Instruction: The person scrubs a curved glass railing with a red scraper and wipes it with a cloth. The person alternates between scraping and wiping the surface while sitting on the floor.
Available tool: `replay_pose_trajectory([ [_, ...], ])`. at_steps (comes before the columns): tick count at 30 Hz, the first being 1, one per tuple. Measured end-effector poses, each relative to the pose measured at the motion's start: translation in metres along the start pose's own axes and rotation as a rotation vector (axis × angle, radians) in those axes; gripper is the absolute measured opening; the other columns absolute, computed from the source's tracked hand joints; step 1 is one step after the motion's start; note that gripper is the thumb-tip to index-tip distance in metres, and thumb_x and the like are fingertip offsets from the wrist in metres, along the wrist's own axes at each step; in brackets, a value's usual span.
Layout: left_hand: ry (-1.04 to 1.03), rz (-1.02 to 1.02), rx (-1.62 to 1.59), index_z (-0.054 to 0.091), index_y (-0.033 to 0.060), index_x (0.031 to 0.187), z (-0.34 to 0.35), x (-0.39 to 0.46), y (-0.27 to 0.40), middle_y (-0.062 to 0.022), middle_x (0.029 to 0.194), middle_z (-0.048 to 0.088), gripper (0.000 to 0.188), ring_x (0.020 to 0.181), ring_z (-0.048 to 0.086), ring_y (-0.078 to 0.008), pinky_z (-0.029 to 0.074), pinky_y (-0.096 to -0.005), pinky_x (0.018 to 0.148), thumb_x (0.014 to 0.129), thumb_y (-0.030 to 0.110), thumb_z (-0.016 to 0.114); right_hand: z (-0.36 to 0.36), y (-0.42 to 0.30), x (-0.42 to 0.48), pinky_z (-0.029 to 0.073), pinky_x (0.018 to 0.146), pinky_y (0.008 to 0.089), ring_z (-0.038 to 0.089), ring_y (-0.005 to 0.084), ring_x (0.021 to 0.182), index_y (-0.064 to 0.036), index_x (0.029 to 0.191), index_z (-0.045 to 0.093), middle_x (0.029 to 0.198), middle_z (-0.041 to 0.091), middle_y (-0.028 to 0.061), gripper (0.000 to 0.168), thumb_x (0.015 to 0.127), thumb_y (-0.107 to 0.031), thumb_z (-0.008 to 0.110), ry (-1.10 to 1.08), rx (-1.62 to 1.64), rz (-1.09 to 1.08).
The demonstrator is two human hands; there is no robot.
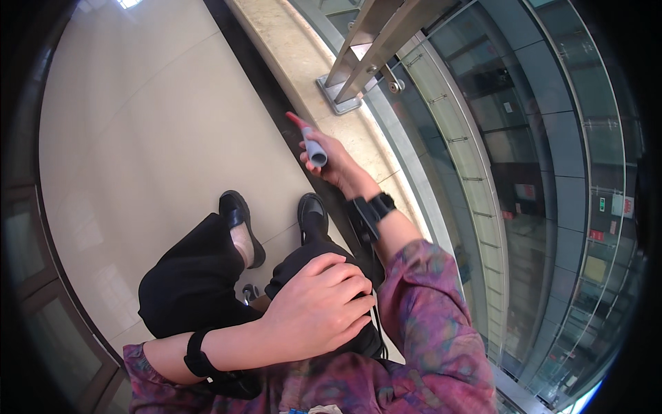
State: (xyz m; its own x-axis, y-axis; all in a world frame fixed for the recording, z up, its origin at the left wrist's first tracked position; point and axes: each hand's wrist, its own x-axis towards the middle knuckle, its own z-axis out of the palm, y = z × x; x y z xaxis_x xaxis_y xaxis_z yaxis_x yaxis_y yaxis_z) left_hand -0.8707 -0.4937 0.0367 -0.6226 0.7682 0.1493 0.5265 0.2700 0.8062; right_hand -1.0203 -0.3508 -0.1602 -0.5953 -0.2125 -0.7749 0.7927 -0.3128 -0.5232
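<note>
My right hand (329, 155) grips a tapered tool (314, 147) with a hollow grey tubular end and a narrow red end. The grey opening faces me, while the red tip points away over a dark floor border (269, 93). What the tool is for cannot be told from its shape. My left hand (326, 305) lies across my black trouser leg (295, 266), back upward and fingers slightly spread, holding nothing. Each wrist wears a black strap; a black device (365, 217) sits on the right one.
A stone ledge (289, 52) runs along the right, carrying a metal railing post (357, 67) on a bolted base. Beyond it are a glass panel and a drop to lower floors (517, 155). Glossy beige tiles (155, 129) cover the floor. Brown framed panels (46, 300) stand at far left.
</note>
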Motion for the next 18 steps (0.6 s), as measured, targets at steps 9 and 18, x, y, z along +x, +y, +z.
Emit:
replay_pose_trajectory([
  [9, -0.014, -0.004, 0.019, 0.066, 0.0103, 0.086, 0.000, -0.001, 0.004, -0.0003, 0.094, 0.060, 0.017, 0.097, 0.056, -0.0167, 0.040, -0.0378, 0.094, 0.074, 0.021, 0.069, -0.047, 0.042, 0.005, 0.032, 0.035, 0.0271, 0.049, 0.0159, 0.042, -0.013, 0.078, 0.049, 0.058, 0.052, 0.0030, 0.027, 0.085, -0.039, 0.052, 0.271, 0.094, -0.090],
  [18, -0.032, -0.007, 0.027, 0.066, 0.0105, 0.086, -0.002, -0.001, 0.003, -0.0005, 0.094, 0.060, 0.016, 0.097, 0.056, -0.0168, 0.039, -0.0380, 0.095, 0.074, 0.021, 0.069, -0.056, 0.059, 0.023, 0.036, 0.037, 0.0294, 0.053, 0.0168, 0.048, -0.009, 0.080, 0.052, 0.060, 0.054, 0.0049, 0.028, 0.087, -0.037, 0.052, 0.332, 0.118, -0.223],
])
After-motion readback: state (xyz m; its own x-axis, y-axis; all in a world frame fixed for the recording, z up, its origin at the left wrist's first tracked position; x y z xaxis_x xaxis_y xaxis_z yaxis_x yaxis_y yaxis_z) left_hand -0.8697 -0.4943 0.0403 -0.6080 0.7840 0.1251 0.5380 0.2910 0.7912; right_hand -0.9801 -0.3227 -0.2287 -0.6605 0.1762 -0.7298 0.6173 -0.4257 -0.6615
